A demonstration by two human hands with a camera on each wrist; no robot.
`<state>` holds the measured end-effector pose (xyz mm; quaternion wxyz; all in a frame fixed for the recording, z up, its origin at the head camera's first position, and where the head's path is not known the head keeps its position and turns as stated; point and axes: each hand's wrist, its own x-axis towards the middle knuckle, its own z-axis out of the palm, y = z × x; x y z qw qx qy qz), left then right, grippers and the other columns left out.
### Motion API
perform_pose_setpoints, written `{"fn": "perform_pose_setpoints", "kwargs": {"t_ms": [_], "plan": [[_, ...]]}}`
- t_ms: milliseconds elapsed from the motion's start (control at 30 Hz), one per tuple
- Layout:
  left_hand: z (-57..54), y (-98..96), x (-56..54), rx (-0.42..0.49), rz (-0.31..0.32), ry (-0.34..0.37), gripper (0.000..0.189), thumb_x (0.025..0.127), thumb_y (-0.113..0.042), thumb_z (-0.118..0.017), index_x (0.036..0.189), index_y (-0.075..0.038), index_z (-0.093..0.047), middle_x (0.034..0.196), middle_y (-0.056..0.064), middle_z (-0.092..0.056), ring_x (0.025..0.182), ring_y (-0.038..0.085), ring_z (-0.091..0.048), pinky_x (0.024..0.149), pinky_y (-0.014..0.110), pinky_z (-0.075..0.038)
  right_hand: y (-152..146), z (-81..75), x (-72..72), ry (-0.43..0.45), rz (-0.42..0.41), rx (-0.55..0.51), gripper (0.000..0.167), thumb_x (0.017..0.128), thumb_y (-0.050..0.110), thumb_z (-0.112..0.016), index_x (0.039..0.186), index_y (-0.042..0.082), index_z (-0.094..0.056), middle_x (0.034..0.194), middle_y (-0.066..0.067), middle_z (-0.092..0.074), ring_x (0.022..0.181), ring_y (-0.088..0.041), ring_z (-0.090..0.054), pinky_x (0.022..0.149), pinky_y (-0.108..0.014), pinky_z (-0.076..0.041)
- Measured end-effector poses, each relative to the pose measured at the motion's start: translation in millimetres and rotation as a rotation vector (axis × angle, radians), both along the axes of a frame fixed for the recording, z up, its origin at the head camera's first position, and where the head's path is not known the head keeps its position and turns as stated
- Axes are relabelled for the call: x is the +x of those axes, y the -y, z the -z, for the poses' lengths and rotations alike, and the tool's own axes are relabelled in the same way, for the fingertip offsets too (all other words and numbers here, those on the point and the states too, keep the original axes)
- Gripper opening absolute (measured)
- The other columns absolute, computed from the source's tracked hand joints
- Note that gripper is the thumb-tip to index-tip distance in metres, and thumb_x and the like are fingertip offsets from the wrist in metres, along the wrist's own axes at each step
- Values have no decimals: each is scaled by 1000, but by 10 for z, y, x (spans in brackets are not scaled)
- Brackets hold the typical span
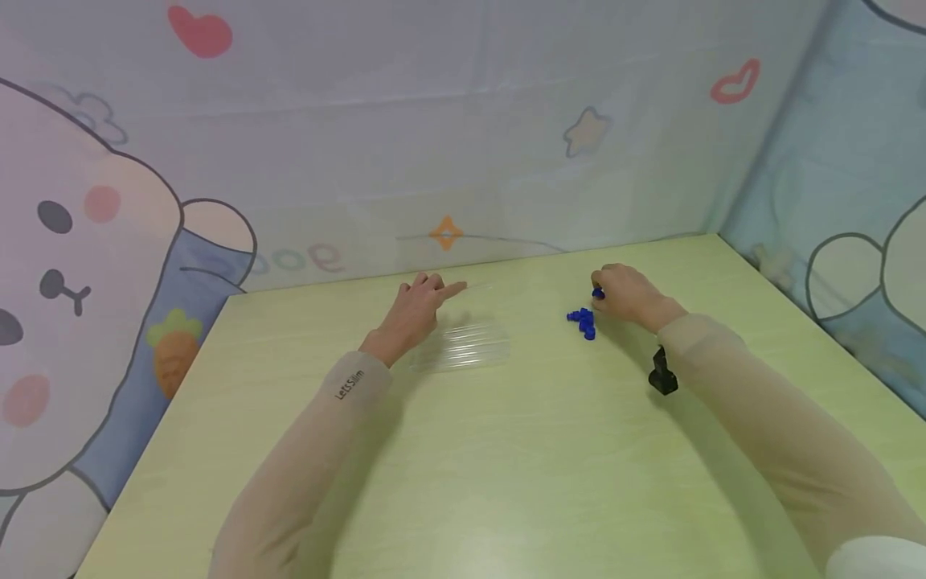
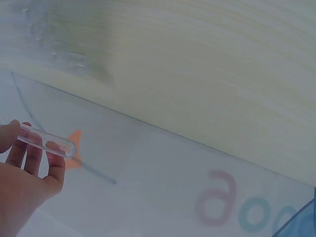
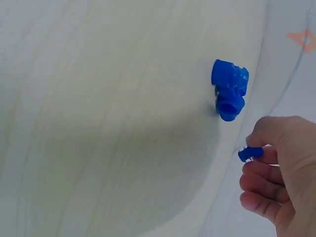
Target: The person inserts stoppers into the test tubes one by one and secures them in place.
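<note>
In the head view my left hand (image 1: 415, 312) is over the far middle of the table. It holds a clear test tube (image 2: 58, 145) between thumb and fingers, the rounded end pointing away from the palm. Several more clear tubes (image 1: 469, 347) lie side by side on the table below that hand. My right hand (image 1: 628, 294) is farther right, just above the tabletop. Its thumb and forefinger pinch a small blue cap (image 3: 251, 153). Close by, a little cluster of blue caps (image 1: 584, 322) sits on the table, apart from the fingers.
The pale wooden table (image 1: 463, 458) ends at the back against a printed cloth wall (image 1: 376, 161). A second cloth (image 1: 854, 161) hangs along the right side. A black wrist-camera mount (image 1: 661, 374) hangs below the right sleeve.
</note>
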<state>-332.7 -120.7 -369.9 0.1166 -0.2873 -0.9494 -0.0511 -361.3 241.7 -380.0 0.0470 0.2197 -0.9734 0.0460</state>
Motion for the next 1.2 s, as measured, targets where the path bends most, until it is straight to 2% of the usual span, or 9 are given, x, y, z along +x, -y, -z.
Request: {"fn": "perform_pose_setpoints", "kwargs": {"t_ms": [200,367,500,633,800,867,1000,1200], "plan": [[-9,-23,1,7,6,-4,66,91,15,-43,143,-26,-48,109,8,-59,93,25,-45,69,32,-28,-14,-48,-26,-51,-1,-189,17,82,8,-59,93,-6,-60,84,-20,-66,68,-25,-58,68,-41,-51],[-10,-35,-2,16,14,-13,66,91,15,-43,143,-25,-48,107,8,-59,92,24,-44,69,32,-28,51,-66,-25,-92,-2,-356,23,85,7,-56,99,-8,-65,86,-21,-69,73,-28,-63,70,-42,-52],[-8,-42,-1,16,18,-8,66,91,15,-43,143,-25,-47,107,8,-58,91,24,-43,69,31,-28,140,-89,4,-89,0,-468,21,88,8,-56,98,-6,-68,87,-21,-70,76,-29,-64,72,-41,-51],[-4,-50,-2,16,18,-11,66,91,15,-43,143,-25,-48,107,8,-58,91,24,-43,69,31,-28,241,-112,46,-22,41,-590,20,90,12,-59,101,-4,-66,92,-20,-68,79,-28,-62,71,-33,-50],[10,-52,-9,-2,24,-24,66,90,15,-44,143,-25,-47,108,8,-59,93,25,-45,69,31,-29,358,-153,77,87,93,-699,21,90,13,-60,104,-3,-65,93,-19,-67,72,-18,-62,61,-22,-49],[3,-57,-12,-4,23,-24,67,90,16,-45,143,-24,-47,107,8,-59,93,25,-45,69,32,-29,395,-182,81,112,93,-734,21,90,13,-60,105,-2,-64,92,-18,-67,67,-14,-61,57,-21,-49],[-31,-74,-15,-4,2,-24,68,89,17,-44,143,-25,-48,105,7,-59,93,24,-45,69,32,-28,447,-231,67,148,73,-798,22,91,15,-61,107,-1,-62,92,-18,-68,63,-8,-60,58,-22,-52],[-66,-262,-66,-5,41,-9,68,89,17,-44,143,-24,-47,106,6,-58,94,23,-46,69,32,-27,317,-249,133,162,79,-822,24,94,15,-61,110,-1,-63,95,-16,-70,63,-5,-61,58,-22,-52]]}}
